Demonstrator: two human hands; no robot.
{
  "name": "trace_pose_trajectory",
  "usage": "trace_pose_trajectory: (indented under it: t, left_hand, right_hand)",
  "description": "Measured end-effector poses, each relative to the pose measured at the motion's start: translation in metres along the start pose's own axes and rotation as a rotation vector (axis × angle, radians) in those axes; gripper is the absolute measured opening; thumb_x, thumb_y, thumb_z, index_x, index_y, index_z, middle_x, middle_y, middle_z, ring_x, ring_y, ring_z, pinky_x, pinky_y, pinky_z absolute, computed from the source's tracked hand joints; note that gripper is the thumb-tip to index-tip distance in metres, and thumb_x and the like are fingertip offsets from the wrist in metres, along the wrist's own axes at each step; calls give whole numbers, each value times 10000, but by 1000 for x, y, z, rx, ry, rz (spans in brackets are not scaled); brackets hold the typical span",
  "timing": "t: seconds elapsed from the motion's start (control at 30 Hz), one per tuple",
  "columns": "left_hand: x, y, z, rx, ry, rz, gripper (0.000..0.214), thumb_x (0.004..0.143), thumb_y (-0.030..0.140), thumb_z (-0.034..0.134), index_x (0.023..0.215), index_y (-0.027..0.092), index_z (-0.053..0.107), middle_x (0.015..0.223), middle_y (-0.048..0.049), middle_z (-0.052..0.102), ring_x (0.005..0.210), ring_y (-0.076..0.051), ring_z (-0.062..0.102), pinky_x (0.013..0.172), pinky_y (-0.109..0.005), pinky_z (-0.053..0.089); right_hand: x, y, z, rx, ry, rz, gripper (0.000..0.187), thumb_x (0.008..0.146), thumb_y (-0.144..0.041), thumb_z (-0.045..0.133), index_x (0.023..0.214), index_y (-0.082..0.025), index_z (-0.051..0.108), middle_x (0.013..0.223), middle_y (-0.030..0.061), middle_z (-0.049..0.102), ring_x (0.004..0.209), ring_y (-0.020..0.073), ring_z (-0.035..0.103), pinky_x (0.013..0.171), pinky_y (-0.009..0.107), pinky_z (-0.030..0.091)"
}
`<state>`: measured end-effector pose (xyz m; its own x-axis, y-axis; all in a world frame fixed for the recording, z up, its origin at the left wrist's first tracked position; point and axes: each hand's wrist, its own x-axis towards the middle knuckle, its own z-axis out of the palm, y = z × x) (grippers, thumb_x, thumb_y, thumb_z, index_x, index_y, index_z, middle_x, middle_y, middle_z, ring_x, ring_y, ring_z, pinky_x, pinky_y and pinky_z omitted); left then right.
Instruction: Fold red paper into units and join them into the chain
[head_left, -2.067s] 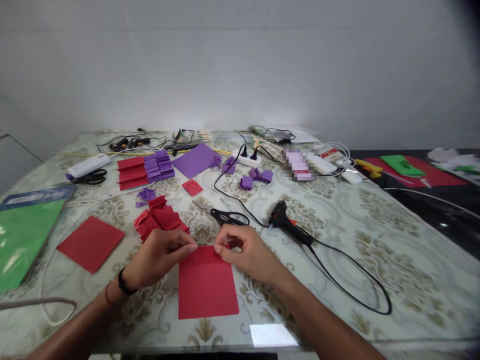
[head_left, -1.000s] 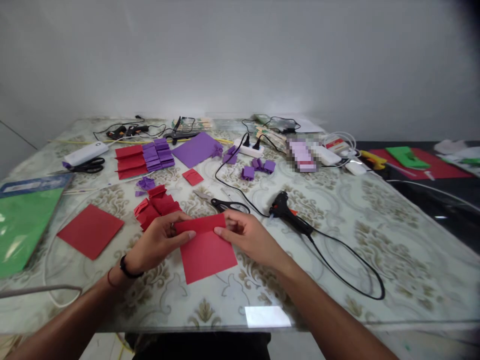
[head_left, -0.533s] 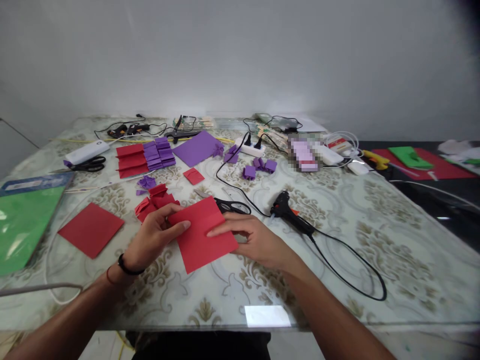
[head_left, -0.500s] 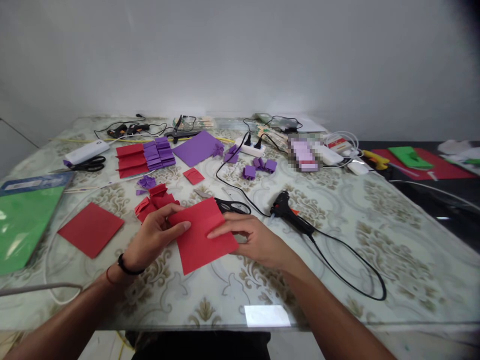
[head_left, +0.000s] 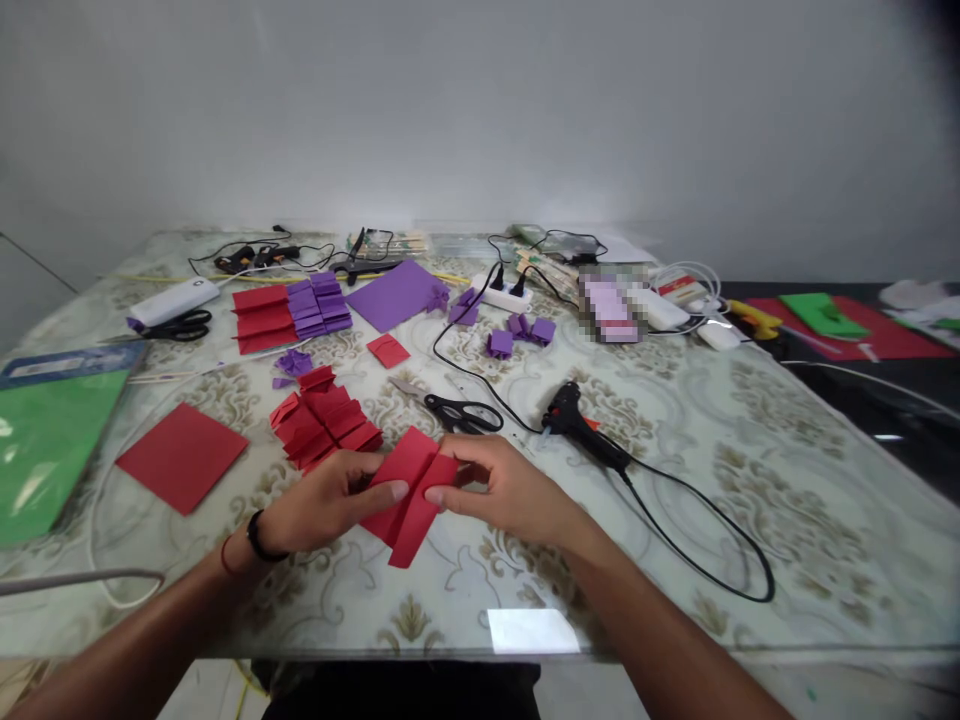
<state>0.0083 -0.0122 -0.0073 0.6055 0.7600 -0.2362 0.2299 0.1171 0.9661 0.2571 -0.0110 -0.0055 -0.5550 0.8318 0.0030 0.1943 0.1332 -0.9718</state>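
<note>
Both hands are pinching one red sheet (head_left: pixel 409 495) just above the surface (head_left: pixel 675 560), near its front edge. The left hand (head_left: pixel 322 510) is closing thumb and fingers on the sheet's left side, and the right hand (head_left: pixel 502 490) is gripping its right. With only a few creases showing, I'm judging it partly folded. A pile of folded red pieces (head_left: pixel 322 425) is lying just behind, and a flat red square (head_left: pixel 182 470) is lying unfolded.

Plain white wall (head_left: pixel 480 110) behind the work area, unmarked, evenly lit, brightest in a band just above the far table edge. Table (head_left: pixel 787 480) is glass-topped over a pale cloth with a beige ornamental pattern; a bright rectangular reflection (head_left: pixel 532 630) lies near its front edge. A second, dark glossy surface (head_left: pixel 915 450) adjoins on the right.
</note>
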Motion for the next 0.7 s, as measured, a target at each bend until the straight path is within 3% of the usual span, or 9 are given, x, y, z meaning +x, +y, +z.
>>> trace_pose_trajectory:
  t: [0.2, 0.3, 0.37, 0.5, 0.7]
  left_hand:
    - [0, 2, 6, -39, -26, -74, 355, 893, 467, 762, 944, 116, 753, 745, -5, 648, 640, -122, 520, 581, -218, 420]
    - [2, -2, 9, -73, 53, -74, 353, 855, 456, 794, 939, 113, 776, 776, -28, 697, 653, -136, 574, 603, -237, 469]
    - [3, -4, 10, -102, 141, -67, 350, 838, 437, 807, 981, 117, 789, 838, -48, 740, 693, -162, 632, 640, -260, 513]
    - [4, -5, 12, -103, 200, -24, 294, 833, 386, 810, 984, 133, 809, 884, -55, 784, 753, -208, 696, 675, -293, 558]
    - [3, 1, 14, -46, 148, -4, 215, 872, 339, 776, 958, 146, 814, 845, -35, 793, 729, -211, 707, 639, -278, 557]
  right_hand:
    - [0, 0, 10, 128, 86, 43, 172, 897, -321, 760, 937, -196, 647, 910, 8, 679, 812, 156, 660, 719, 260, 545]
    - [1, 4, 17, 232, 176, 44, 383, 883, -322, 789, 1183, -248, 563, 1014, 2, 701, 861, 157, 681, 757, 269, 560]
    - [2, 6, 22, 252, 180, 59, 416, 900, -367, 779, 1233, -246, 562, 1042, 18, 725, 901, 175, 695, 783, 290, 570]
    - [4, 8, 28, 249, 130, 117, 336, 926, -473, 726, 1069, -169, 719, 1038, 81, 779, 952, 241, 728, 818, 348, 586]
    - [4, 6, 29, 280, 129, 165, 349, 909, -490, 728, 1003, -155, 752, 985, 88, 785, 942, 273, 743, 825, 375, 603]
